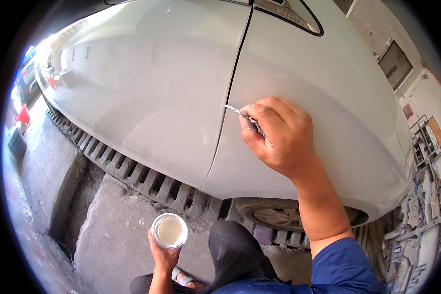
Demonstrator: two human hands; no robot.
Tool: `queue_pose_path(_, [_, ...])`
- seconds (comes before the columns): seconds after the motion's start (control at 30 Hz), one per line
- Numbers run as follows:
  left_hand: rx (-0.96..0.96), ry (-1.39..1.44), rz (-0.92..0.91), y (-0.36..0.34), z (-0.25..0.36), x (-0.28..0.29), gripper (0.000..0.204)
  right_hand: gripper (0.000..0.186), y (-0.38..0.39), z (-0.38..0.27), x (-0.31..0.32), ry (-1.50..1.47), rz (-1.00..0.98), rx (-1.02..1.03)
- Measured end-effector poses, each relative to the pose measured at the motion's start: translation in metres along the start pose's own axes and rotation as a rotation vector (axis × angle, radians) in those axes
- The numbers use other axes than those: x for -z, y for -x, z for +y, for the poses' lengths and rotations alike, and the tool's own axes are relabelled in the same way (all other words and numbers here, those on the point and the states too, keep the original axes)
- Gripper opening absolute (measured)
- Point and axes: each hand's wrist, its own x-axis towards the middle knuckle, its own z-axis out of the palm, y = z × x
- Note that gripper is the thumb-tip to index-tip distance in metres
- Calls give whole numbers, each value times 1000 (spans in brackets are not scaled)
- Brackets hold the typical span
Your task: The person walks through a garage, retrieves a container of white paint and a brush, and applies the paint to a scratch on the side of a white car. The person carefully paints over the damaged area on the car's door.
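My right hand point(281, 137) pinches a thin, whitish stick point(233, 109) that looks twisted, like a rolled strip. Its tip meets the dark gap point(229, 93) between two body panels of a pale car point(157, 93). Dark smudges mark the fingertips, and the back of the hand hides the stick's other end. Lower down, away from the car, my left hand point(164, 257) holds an open round can point(170, 231) with cream-coloured liquid inside, probably paint. The can stays roughly upright, its shiny rim facing up.
A slotted concrete grating point(166, 188) runs beneath the car's lower edge, beside an open trench point(76, 206). The wheel point(274, 213) sits low, near my knee point(237, 250). Cluttered racks point(428, 161) stand at the far right. A red cone-shaped object point(23, 114) is at far left.
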Motion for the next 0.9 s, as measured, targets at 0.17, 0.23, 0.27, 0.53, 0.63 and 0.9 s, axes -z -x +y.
queue_pose_path(0.17, [1,33,10,-1,-1,0,64,16,0,2,-3,-40,93,-109])
queue_pose_path(0.23, [8,31,12,-1,-4,0,64,17,-5,3,0,-17,105,-128])
queue_pose_path(0.27, [6,27,12,-1,-4,0,64,17,-8,4,1,-7,111,-138])
queue_pose_path(0.53, [13,23,8,-1,-4,-1,67,16,-13,9,-4,31,133,-106])
queue_pose_path(0.63, [5,13,4,-1,-5,-1,67,12,-15,8,-2,43,110,-93])
queue_pose_path(0.9, [1,-28,0,-2,0,-1,67,10,-15,9,-2,61,108,-80])
